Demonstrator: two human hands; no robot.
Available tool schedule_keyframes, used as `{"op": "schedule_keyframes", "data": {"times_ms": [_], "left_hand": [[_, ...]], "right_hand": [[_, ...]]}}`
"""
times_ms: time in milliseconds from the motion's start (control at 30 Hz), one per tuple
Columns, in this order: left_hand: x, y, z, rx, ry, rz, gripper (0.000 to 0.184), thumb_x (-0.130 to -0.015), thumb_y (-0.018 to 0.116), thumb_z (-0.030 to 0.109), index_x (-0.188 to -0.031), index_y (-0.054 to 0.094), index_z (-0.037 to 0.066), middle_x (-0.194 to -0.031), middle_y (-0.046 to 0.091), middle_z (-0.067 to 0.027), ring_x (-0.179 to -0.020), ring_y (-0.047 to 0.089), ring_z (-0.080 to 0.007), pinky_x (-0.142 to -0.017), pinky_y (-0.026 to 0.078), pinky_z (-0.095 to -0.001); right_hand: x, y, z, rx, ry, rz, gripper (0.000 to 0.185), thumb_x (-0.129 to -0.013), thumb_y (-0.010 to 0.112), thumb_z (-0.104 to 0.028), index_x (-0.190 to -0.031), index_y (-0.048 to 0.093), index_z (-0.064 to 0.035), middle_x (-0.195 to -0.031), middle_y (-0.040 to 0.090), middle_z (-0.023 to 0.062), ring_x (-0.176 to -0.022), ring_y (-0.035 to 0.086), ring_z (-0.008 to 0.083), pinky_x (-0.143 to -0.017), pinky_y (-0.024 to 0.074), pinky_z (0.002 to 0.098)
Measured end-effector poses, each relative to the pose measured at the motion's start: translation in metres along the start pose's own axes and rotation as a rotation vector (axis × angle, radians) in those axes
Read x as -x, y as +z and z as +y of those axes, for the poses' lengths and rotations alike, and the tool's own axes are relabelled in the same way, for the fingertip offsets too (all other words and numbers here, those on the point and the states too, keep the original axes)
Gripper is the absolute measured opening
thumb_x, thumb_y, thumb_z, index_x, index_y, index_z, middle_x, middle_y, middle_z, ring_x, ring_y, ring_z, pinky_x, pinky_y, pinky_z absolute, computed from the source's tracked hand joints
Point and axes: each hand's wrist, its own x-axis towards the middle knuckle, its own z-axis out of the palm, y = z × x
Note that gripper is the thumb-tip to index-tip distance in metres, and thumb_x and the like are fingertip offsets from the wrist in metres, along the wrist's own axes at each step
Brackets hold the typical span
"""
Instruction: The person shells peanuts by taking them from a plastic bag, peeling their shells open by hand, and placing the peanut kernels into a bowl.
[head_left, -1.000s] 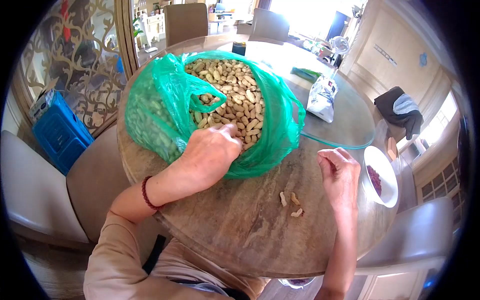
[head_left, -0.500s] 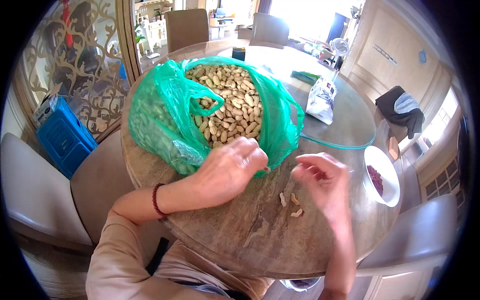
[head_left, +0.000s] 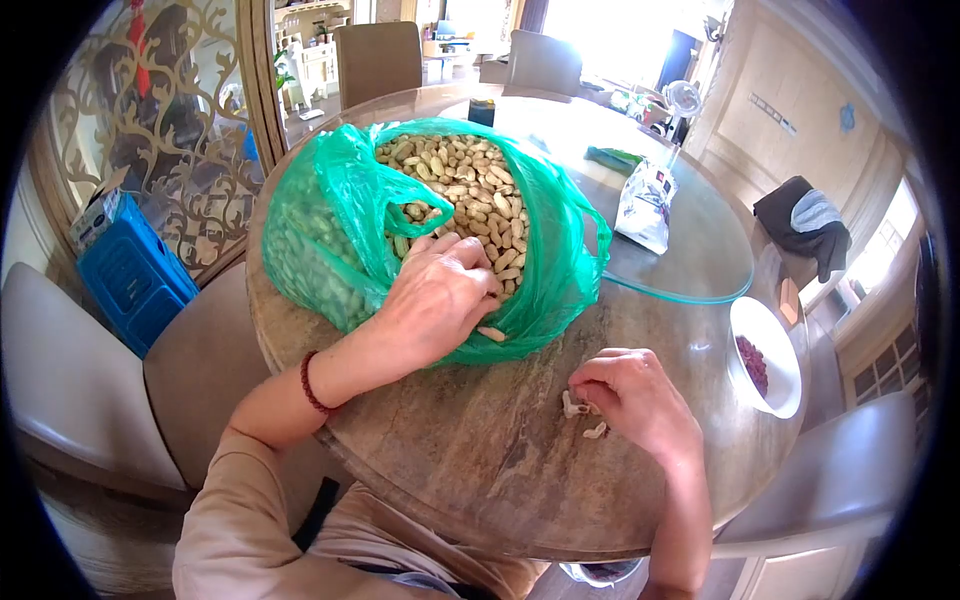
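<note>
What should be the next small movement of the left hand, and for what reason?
Probably the left hand should pick up one of the unshelled peanuts: it reaches into the open green plastic bag, while the right hand is down at the peanut shells on the table.

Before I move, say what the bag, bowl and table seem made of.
Bag: thin, glossy plastic; it crinkles and the peanuts show through. Bowl: smooth, plain white; plastic or ceramic, can't tell. Table: perhaps stone or laminate, softly shiny, with streaked brown veining.
</note>
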Motion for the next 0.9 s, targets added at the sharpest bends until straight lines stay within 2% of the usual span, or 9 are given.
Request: {"op": "schedule_keyframes", "data": {"times_ms": [67, 133, 400, 500, 567, 700, 767, 833, 900], "left_hand": [[0.001, 0.003, 0.001, 0.005, -0.019, -0.11, 0.012, -0.068, 0.073, 0.013, -0.075, 0.067, 0.006, -0.083, 0.054, -0.0046, -0.087, 0.053, -0.0237, -0.079, 0.037, -0.0397], [0.003, 0.006, 0.001, -0.019, -0.003, -0.106, 0.012, -0.067, 0.074, 0.013, -0.074, 0.067, 0.007, -0.083, 0.054, -0.0044, -0.087, 0.053, -0.0232, -0.078, 0.036, -0.0396], [0.003, 0.01, -0.003, -0.057, -0.001, -0.033, 0.013, -0.068, 0.072, 0.011, -0.078, 0.065, 0.007, -0.081, 0.056, -0.0024, -0.085, 0.053, -0.022, -0.077, 0.033, -0.0387], [-0.001, 0.002, -0.002, -0.01, -0.032, 0.015, 0.011, -0.071, 0.07, 0.008, -0.081, 0.065, 0.007, -0.08, 0.061, -0.0029, -0.083, 0.056, -0.0232, -0.078, 0.037, -0.0388], [-0.003, -0.002, -0.001, 0.146, -0.015, 0.203, 0.012, -0.073, 0.07, 0.003, -0.083, 0.066, 0.007, -0.081, 0.066, -0.0049, -0.079, 0.059, -0.0229, -0.075, 0.044, -0.0353], [-0.002, -0.007, 0.018, 0.559, -0.038, 0.201, 0.022, -0.072, 0.072, -0.005, -0.091, 0.068, 0.005, -0.083, 0.067, -0.0061, -0.071, 0.063, -0.0152, -0.061, 0.049, -0.0248], [0.001, -0.008, 0.031, 0.668, -0.067, 0.176, 0.02, -0.073, 0.071, -0.004, -0.09, 0.068, 0.005, -0.082, 0.067, -0.0071, -0.07, 0.063, -0.0167, -0.059, 0.05, -0.0265], [0.005, -0.006, 0.04, 0.814, -0.09, 0.148, 0.018, -0.073, 0.071, -0.003, -0.09, 0.068, 0.004, -0.081, 0.067, -0.0083, -0.069, 0.065, -0.0184, -0.059, 0.052, -0.027], [0.006, -0.004, 0.043, 0.824, -0.049, 0.144, 0.019, -0.073, 0.071, -0.003, -0.09, 0.068, 0.004, -0.081, 0.066, -0.0088, -0.07, 0.065, -0.0181, -0.06, 0.052, -0.0267]], "right_hand": [[0.0, -0.001, -0.002, 0.04, -0.003, 0.009, 0.009, -0.074, 0.065, -0.003, -0.082, 0.065, -0.0002, -0.076, 0.062, 0.0142, -0.07, 0.062, 0.0303, -0.064, 0.0493, 0.0359], [-0.001, -0.003, -0.008, 0.021, 0.078, 0.02, 0.009, -0.077, 0.064, -0.008, -0.082, 0.065, -0.0006, -0.076, 0.061, 0.0141, -0.075, 0.061, 0.032, -0.069, 0.0481, 0.0399], [-0.005, -0.004, -0.014, 0.003, 0.056, 0.094, 0.007, -0.077, 0.065, -0.006, -0.082, 0.065, -0.0009, -0.077, 0.062, 0.014, -0.072, 0.062, 0.0319, -0.066, 0.0494, 0.0377], [-0.005, -0.002, -0.016, -0.038, 0.048, 0.176, 0.007, -0.077, 0.065, -0.005, -0.083, 0.066, -0.001, -0.077, 0.063, 0.0134, -0.07, 0.062, 0.0312, -0.064, 0.0499, 0.0364], [-0.006, 0.001, -0.018, -0.073, 0.058, 0.22, 0.007, -0.076, 0.066, -0.003, -0.083, 0.066, -0.0011, -0.077, 0.063, 0.013, -0.07, 0.062, 0.0305, -0.063, 0.05, 0.0357], [-0.008, 0.007, -0.022, -0.152, 0.065, 0.334, 0.009, -0.077, 0.068, -0.003, -0.086, 0.067, -0.0019, -0.076, 0.064, 0.0101, -0.066, 0.064, 0.0217, -0.056, 0.05, 0.0301], [-0.008, 0.011, -0.027, -0.205, 0.081, 0.367, 0.011, -0.077, 0.068, -0.004, -0.088, 0.068, -0.002, -0.075, 0.064, 0.0088, -0.064, 0.064, 0.0172, -0.053, 0.0496, 0.0275], [-0.006, 0.015, -0.033, -0.536, 0.238, 0.35, 0.013, -0.08, 0.068, -0.004, -0.092, 0.069, -0.002, -0.078, 0.064, 0.0064, -0.065, 0.063, 0.0099, -0.051, 0.0489, 0.022], [-0.005, 0.018, -0.037, -0.645, 0.248, 0.358, 0.013, -0.081, 0.068, -0.004, -0.094, 0.069, -0.0017, -0.079, 0.064, 0.006, -0.065, 0.062, 0.0089, -0.05, 0.0487, 0.0205]]}}
